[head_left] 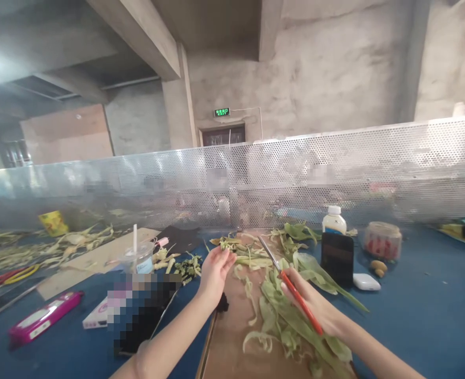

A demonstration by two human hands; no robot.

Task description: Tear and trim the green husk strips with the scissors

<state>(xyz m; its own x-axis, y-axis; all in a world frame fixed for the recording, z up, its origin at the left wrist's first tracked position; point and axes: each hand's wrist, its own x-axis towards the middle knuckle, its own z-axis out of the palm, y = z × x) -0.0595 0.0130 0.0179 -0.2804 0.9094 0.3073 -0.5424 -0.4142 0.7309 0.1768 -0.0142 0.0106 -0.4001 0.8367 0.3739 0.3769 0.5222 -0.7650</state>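
My right hand (315,308) is closed round the red handle of a knife (285,279), whose blade points up and away over the leaves. Green leaf strips and husks (283,316) lie heaped on a brown cardboard sheet (232,337) under both hands. My left hand (214,271) hovers over the board's left edge with fingers loosely curled toward a small pile of cut green pieces (232,245); nothing shows in it.
On the blue table (422,316) stand a dark phone (337,259), a white bottle (334,220), a white earbud case (366,282), a taped jar (382,240), a plastic cup with straw (137,258) and a pink packet (45,319). A perforated metal screen (335,173) runs behind.
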